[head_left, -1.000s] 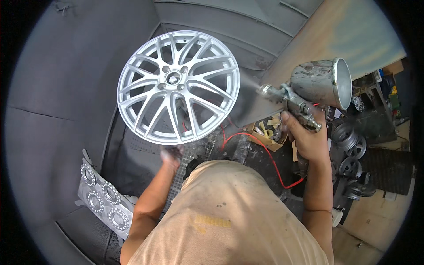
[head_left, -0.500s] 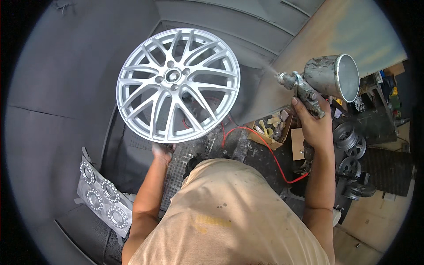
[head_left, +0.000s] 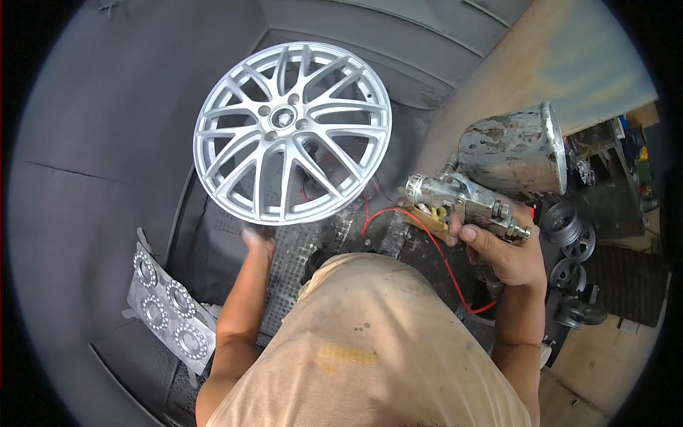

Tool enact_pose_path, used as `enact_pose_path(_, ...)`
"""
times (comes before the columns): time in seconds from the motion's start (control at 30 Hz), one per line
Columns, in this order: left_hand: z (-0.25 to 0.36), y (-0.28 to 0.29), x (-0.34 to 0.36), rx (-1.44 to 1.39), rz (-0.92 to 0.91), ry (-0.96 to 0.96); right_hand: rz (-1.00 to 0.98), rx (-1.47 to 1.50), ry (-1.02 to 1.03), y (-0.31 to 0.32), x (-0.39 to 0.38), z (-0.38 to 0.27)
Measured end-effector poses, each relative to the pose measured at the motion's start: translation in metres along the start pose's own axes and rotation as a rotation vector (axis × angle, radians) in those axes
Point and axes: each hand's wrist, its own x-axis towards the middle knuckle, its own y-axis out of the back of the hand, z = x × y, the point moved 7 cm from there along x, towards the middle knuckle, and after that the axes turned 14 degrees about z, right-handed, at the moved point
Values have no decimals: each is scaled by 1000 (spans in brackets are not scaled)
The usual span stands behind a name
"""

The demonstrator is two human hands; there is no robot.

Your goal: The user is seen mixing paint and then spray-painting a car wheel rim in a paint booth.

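Silver from rim to hub, a multi-spoke wheel [head_left: 283,117] sits at the far side of the scene, left of centre, its face turned up toward the person. Just at its near edge is the person's left hand [head_left: 257,242], the fingers blurred and partly lost under the rim; from where I stand I cannot tell whether they grip anything or merely touch.

Over to the right, the right hand [head_left: 501,256] is closed around a metal spray gun [head_left: 462,197], thumb lying along its near side. The nozzle points left, a little apart from the wheel, and a big paint-streaked metal cup [head_left: 506,153] rides above the gun's body, tipped with its wide end to the right.

Bright red hose [head_left: 442,265] curves across the dark floor [head_left: 288,281] between the two arms. Beyond the gun I can make out a cardboard box [head_left: 432,228], partly hidden by it. Off to the near left leans a pale panel [head_left: 161,286] carrying several studded rings [head_left: 191,342]. Far right, several grey wheels [head_left: 562,224] are heaped together. Marks dot the person's tan shirt [head_left: 370,341].
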Motion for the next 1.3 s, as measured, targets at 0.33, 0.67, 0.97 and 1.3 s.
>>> enact_pose_path(0.33, -64, 21, -31, 61, -71, 147, 111, -123, 27, -10, 30, 29)
enact_pose_path(0.67, -25, 45, 11, 93, -56, 57, -14, -179, -41, -28, 19, 30)
enact_pose_path(0.97, -12, 44, 21, 150, -152, 20, -299, -116, 228, -46, -29, 45)
enact_pose_path(1.3, -61, 40, -15, -42, -47, 142, 14, -276, 130, -32, -8, 39)
